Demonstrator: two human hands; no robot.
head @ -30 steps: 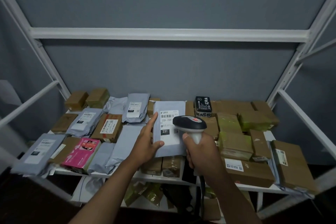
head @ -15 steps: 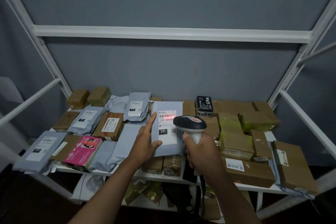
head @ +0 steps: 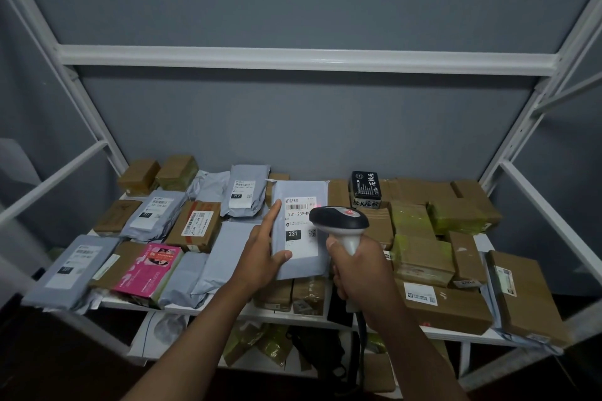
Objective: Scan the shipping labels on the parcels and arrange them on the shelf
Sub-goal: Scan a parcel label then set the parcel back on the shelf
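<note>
The left hand [head: 260,257] held the grey mailer [head: 301,231] upright, thumb on its label. Just right of that grip, the right hand's [head: 358,267] grip wrapped the scanner [head: 340,221]. The red beam, earlier across the barcode, had shrunk to a spot at its end: likely scanned, ready for shelving.
</note>
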